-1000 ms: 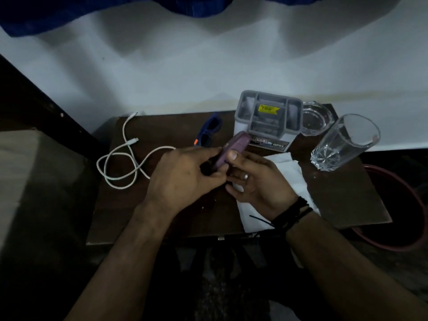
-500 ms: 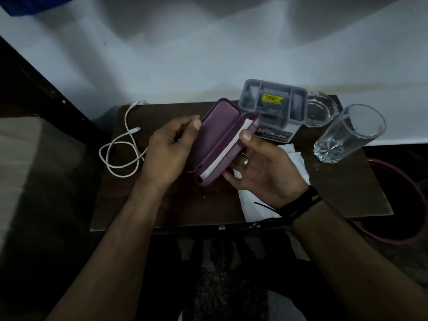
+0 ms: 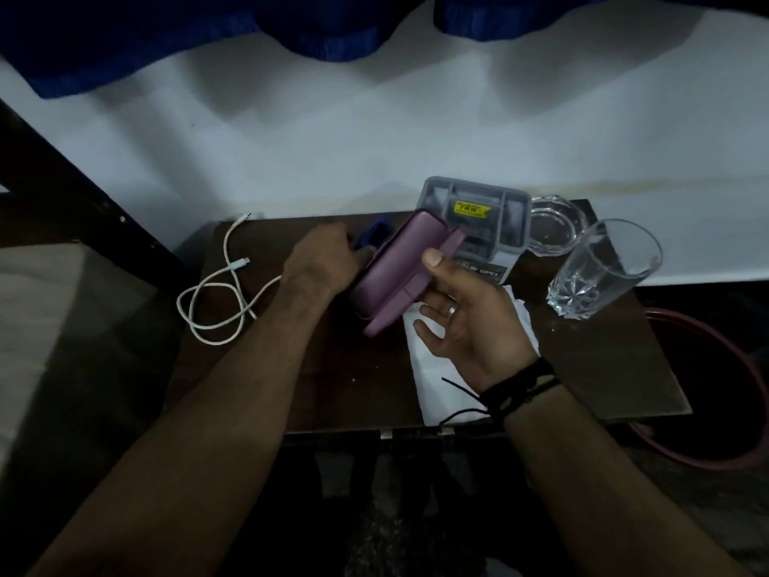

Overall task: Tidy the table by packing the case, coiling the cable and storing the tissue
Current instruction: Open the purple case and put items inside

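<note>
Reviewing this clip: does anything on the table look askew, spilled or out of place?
Nothing spilled or broken. The white cable lies in a loose uncoiled tangle at the table's left edge, and the tissue lies flat under the right hand, which holds the open purple case. The drinking glass appears tilted, perhaps lens distortion.

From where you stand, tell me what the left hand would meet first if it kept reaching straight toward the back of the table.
Probably the blue glasses: the left hand is already at them, just beyond its fingers, left of the open purple case. Actual contact is too blurred to confirm.
</note>
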The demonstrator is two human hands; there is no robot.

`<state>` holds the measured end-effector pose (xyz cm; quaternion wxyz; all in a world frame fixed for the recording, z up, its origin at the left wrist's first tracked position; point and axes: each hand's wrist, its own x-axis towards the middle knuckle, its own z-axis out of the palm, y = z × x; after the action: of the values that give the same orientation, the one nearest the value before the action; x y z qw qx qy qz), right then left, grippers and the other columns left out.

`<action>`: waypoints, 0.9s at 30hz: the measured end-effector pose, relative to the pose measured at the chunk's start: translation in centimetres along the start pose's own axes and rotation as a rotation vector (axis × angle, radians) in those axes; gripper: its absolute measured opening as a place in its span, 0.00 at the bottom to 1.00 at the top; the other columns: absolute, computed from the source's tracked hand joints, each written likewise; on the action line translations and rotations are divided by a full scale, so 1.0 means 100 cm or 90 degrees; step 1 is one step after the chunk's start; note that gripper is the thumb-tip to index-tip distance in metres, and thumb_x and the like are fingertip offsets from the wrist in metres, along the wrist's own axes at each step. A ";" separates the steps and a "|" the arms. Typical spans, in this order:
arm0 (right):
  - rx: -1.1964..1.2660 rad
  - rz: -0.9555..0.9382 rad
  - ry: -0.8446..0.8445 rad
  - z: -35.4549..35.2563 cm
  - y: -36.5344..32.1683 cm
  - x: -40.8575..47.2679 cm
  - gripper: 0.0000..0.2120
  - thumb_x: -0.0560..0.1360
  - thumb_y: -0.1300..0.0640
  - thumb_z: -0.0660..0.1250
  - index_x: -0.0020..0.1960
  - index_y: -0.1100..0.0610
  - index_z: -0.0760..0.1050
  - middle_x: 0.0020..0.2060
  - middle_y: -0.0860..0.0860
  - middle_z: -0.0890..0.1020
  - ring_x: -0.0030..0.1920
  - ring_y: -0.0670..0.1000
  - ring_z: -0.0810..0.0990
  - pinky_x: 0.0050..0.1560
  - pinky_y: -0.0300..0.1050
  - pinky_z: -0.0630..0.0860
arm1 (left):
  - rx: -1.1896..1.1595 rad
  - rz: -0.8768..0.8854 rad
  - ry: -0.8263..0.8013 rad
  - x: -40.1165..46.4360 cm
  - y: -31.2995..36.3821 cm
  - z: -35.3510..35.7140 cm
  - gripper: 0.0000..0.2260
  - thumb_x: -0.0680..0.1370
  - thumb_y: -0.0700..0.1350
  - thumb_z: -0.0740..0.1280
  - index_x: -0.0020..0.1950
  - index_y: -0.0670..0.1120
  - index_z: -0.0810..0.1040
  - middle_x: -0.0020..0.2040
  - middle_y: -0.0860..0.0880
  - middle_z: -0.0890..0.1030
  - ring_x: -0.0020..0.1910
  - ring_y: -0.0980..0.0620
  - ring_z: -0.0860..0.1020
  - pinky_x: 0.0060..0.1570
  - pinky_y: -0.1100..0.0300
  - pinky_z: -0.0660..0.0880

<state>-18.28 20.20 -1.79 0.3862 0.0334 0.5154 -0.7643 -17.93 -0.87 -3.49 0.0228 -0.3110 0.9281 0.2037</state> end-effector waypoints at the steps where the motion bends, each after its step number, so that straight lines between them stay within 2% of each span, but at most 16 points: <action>1: -0.001 -0.002 0.001 0.000 -0.001 -0.001 0.08 0.73 0.46 0.74 0.48 0.47 0.78 0.46 0.44 0.81 0.49 0.49 0.76 0.54 0.49 0.73 | 0.029 -0.005 -0.024 0.002 0.001 0.000 0.20 0.78 0.59 0.68 0.61 0.46 0.80 0.60 0.42 0.81 0.57 0.39 0.80 0.56 0.49 0.78; 3: 0.006 -0.001 0.000 0.000 -0.002 -0.002 0.07 0.73 0.47 0.74 0.48 0.46 0.77 0.45 0.43 0.82 0.48 0.48 0.76 0.54 0.48 0.72 | 0.065 -0.004 -0.029 0.004 0.000 -0.001 0.18 0.78 0.57 0.69 0.60 0.46 0.81 0.60 0.40 0.81 0.57 0.37 0.80 0.55 0.48 0.78; 6: 0.030 0.009 -0.007 0.002 -0.004 -0.002 0.05 0.74 0.47 0.73 0.46 0.46 0.78 0.44 0.42 0.83 0.48 0.47 0.78 0.56 0.49 0.72 | 0.043 0.013 0.043 0.001 -0.004 -0.008 0.14 0.79 0.55 0.67 0.58 0.48 0.83 0.58 0.41 0.84 0.57 0.38 0.81 0.54 0.50 0.77; 11: 0.100 0.066 -0.030 0.008 -0.003 -0.004 0.04 0.75 0.48 0.72 0.43 0.46 0.78 0.41 0.44 0.82 0.51 0.48 0.78 0.60 0.51 0.71 | -0.161 0.002 0.300 -0.048 -0.015 -0.039 0.12 0.80 0.54 0.66 0.52 0.46 0.83 0.50 0.43 0.86 0.53 0.41 0.83 0.50 0.54 0.75; 13: 0.130 0.107 -0.057 0.012 -0.002 -0.005 0.06 0.73 0.48 0.72 0.43 0.48 0.77 0.38 0.46 0.81 0.52 0.49 0.77 0.63 0.52 0.70 | -0.300 0.024 0.328 -0.084 -0.018 -0.042 0.11 0.80 0.56 0.65 0.51 0.49 0.79 0.46 0.47 0.85 0.48 0.43 0.84 0.50 0.48 0.79; 15: 0.148 0.140 -0.086 0.015 0.000 -0.006 0.07 0.72 0.47 0.71 0.45 0.50 0.77 0.35 0.47 0.81 0.50 0.49 0.79 0.64 0.53 0.70 | -0.391 0.070 0.319 -0.116 -0.015 -0.040 0.11 0.79 0.58 0.64 0.52 0.51 0.77 0.42 0.50 0.85 0.42 0.45 0.84 0.45 0.43 0.80; 16: 0.155 0.152 -0.098 0.015 0.003 -0.006 0.09 0.72 0.47 0.71 0.48 0.50 0.77 0.39 0.47 0.83 0.52 0.49 0.80 0.64 0.53 0.70 | -0.394 0.093 0.322 -0.127 -0.014 -0.037 0.11 0.80 0.58 0.64 0.52 0.52 0.77 0.41 0.51 0.84 0.41 0.46 0.84 0.44 0.43 0.80; 19: 0.189 0.176 -0.122 0.014 0.008 -0.005 0.17 0.73 0.46 0.71 0.60 0.50 0.79 0.59 0.50 0.82 0.67 0.52 0.78 0.66 0.55 0.69 | -0.328 0.159 0.362 -0.137 -0.006 -0.032 0.10 0.81 0.54 0.65 0.52 0.48 0.78 0.42 0.50 0.84 0.40 0.48 0.82 0.42 0.48 0.78; 21: 0.222 0.179 -0.129 0.013 0.010 -0.003 0.25 0.73 0.45 0.72 0.68 0.51 0.78 0.66 0.51 0.81 0.70 0.53 0.76 0.68 0.55 0.68 | -0.270 0.186 0.362 -0.133 -0.002 -0.027 0.09 0.80 0.52 0.67 0.51 0.47 0.80 0.42 0.50 0.84 0.40 0.47 0.81 0.41 0.51 0.77; 24: 0.246 0.164 -0.151 0.012 0.010 -0.001 0.31 0.72 0.45 0.73 0.73 0.50 0.73 0.65 0.51 0.77 0.67 0.54 0.76 0.69 0.55 0.66 | -0.163 0.238 0.322 -0.125 -0.003 -0.014 0.07 0.79 0.49 0.69 0.49 0.46 0.82 0.43 0.48 0.83 0.41 0.44 0.78 0.44 0.51 0.75; 26: 0.242 0.143 -0.167 0.010 0.011 0.001 0.34 0.72 0.45 0.74 0.76 0.49 0.69 0.67 0.52 0.73 0.67 0.55 0.72 0.71 0.57 0.62 | -0.151 0.275 0.289 -0.126 -0.002 -0.008 0.08 0.80 0.49 0.67 0.49 0.46 0.82 0.45 0.48 0.83 0.43 0.44 0.79 0.46 0.50 0.76; 27: 0.237 0.131 -0.181 0.010 0.011 0.003 0.33 0.74 0.44 0.72 0.77 0.49 0.68 0.69 0.54 0.73 0.69 0.55 0.72 0.71 0.58 0.62 | -0.150 0.286 0.273 -0.128 -0.001 -0.007 0.08 0.81 0.49 0.66 0.50 0.46 0.83 0.46 0.48 0.84 0.44 0.44 0.80 0.47 0.50 0.76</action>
<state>-17.42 19.03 -2.29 0.5175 0.0483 0.3001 -0.7999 -7.53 6.07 -0.66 -0.2546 -0.1345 0.9273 0.2393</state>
